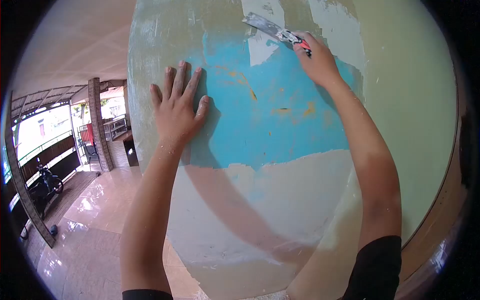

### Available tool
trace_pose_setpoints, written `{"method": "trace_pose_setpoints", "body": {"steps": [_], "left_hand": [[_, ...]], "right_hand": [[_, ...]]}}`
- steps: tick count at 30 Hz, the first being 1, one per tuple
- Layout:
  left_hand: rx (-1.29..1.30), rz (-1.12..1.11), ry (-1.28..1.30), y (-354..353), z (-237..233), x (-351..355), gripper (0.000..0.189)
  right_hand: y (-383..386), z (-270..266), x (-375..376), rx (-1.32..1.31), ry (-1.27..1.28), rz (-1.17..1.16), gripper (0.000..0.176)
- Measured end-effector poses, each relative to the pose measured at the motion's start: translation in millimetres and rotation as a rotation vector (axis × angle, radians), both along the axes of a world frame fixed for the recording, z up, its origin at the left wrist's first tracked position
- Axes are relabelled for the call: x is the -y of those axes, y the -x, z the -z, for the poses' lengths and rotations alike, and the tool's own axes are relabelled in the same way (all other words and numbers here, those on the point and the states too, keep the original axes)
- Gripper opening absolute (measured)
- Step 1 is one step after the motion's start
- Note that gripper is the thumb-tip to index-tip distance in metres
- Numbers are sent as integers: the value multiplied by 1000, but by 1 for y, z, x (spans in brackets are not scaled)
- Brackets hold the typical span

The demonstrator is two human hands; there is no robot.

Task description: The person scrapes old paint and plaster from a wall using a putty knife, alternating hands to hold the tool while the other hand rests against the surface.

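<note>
Fingers spread, my left hand (179, 107) lies flat on the wall, at the left edge of a bright blue patch (235, 120). My right hand (317, 60) is wrapped round the red and black handle of a scraper (267, 27) at the upper right. The scraper's wide metal blade points up and left, over a pale, ragged-edged patch (262, 47) above the blue. Orange marks (309, 108) show on the blue surface. Below it spreads a whitish layer (250, 210) with an uneven top edge.
Greenish wall (410, 110) continues at the right. At the left are a tiled floor (97, 225), a pillar (100, 125), a parked motorcycle (46, 182) and a railing (55, 145). A brown edge (435, 220) runs down the far right.
</note>
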State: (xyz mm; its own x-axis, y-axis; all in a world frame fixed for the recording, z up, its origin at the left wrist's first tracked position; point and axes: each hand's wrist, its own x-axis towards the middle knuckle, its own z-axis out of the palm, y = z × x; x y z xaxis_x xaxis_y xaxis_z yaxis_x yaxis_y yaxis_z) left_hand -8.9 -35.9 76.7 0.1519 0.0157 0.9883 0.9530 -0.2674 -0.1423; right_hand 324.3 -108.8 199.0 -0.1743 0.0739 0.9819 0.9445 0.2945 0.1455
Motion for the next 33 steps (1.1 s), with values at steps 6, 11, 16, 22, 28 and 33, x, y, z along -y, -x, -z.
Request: {"method": "trace_pose_setpoints", "body": {"steps": [6,11,16,22,28,33], "left_hand": [[-3,6,-1,0,-1,1,66],[0,14,-2,0,-1,1,68],[5,1,16,-1,0,3,65],[10,2,11,-1,0,2,65],[9,5,9,-2,0,2,66],[-2,17,-28,0,-2,-3,66]], "right_hand": [[14,5,9,-7,4,-38,34],[-22,19,14,-125,-83,91,34],[-33,40,21,-202,-18,119,36],[-27,77,25,-201,126,69,40],[-14,109,34,-198,248,75,41],[-30,119,40,-112,137,108,38]]}}
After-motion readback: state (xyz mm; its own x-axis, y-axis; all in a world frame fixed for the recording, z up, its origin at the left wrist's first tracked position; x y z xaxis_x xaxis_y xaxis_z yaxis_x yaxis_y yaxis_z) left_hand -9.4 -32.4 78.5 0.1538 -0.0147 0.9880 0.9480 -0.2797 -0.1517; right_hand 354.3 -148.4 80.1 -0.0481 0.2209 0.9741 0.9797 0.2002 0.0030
